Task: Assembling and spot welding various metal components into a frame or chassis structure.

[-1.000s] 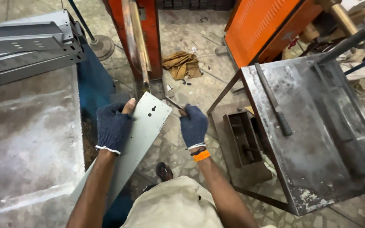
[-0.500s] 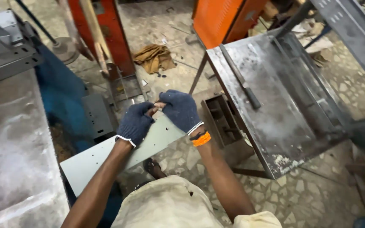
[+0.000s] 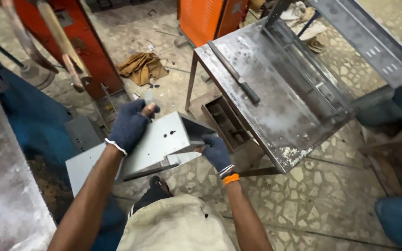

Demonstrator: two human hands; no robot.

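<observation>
I hold a bent grey sheet-metal panel (image 3: 161, 139) with small holes, tilted in front of me above the floor. My left hand (image 3: 131, 124), in a dark blue knit glove, grips the panel's upper far edge. My right hand (image 3: 216, 151), gloved the same way with an orange band at the wrist, holds the panel's folded right end from below. The panel's near left end reaches down towards a blue machine base (image 3: 33, 135).
A steel work table (image 3: 275, 111) stands to the right with a long dark-handled tool (image 3: 233, 74) on it. A red machine frame (image 3: 77, 42) and an orange cabinet (image 3: 208, 18) stand behind. A brown rag (image 3: 140, 67) lies on the tiled floor. A metal tray (image 3: 226, 123) sits under the table.
The panel has been turned and swung to the right, its folded end now facing the steel table. My right hand moved from the top edge to the panel's right end.
</observation>
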